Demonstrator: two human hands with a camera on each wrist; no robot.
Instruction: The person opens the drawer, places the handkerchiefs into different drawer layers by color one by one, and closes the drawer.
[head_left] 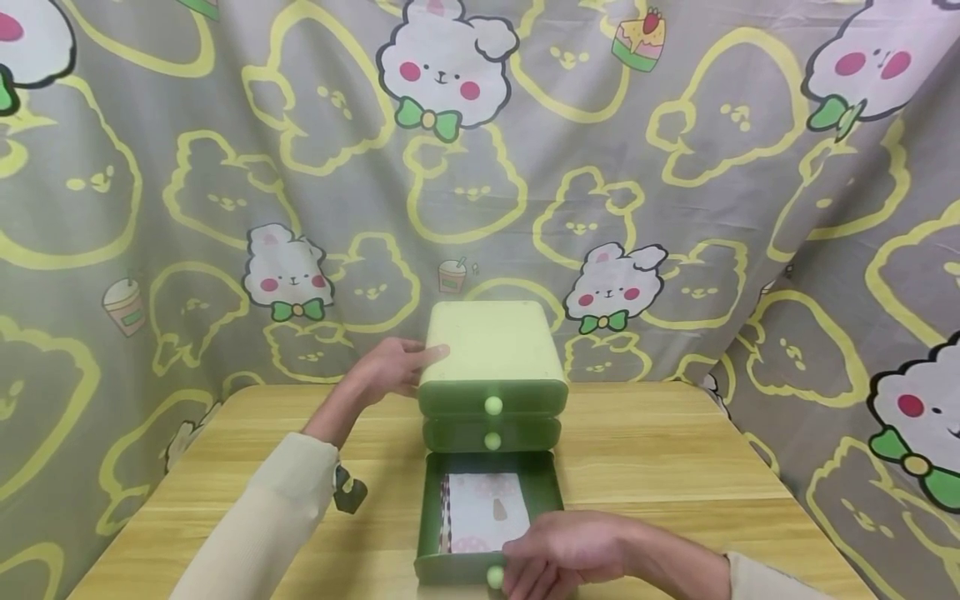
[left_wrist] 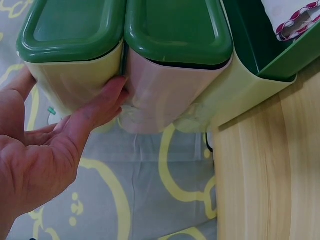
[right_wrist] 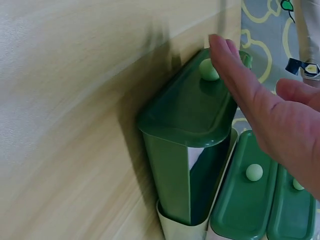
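A small drawer cabinet (head_left: 491,342) with a pale yellow top and green fronts stands on the table. Its bottom drawer (head_left: 546,492) is pulled out, and the upper two are closed. Inside lies a flat white folded item (head_left: 476,517) with a checked red edge; its kind is unclear. My left hand (head_left: 382,365) grips the cabinet's top tier from the left side, thumb on top and fingers against the side wall (left_wrist: 75,85). At the drawer front, my right hand (head_left: 570,550) lies beside the round light green knob (right_wrist: 209,70), its fingers extended across the front.
The wooden table (head_left: 660,450) spreads to both sides of the cabinet. Behind it hangs a grey curtain (head_left: 480,208) with a rabbit pattern, which also runs along both sides. A dark band (head_left: 348,490) sits at the left wrist.
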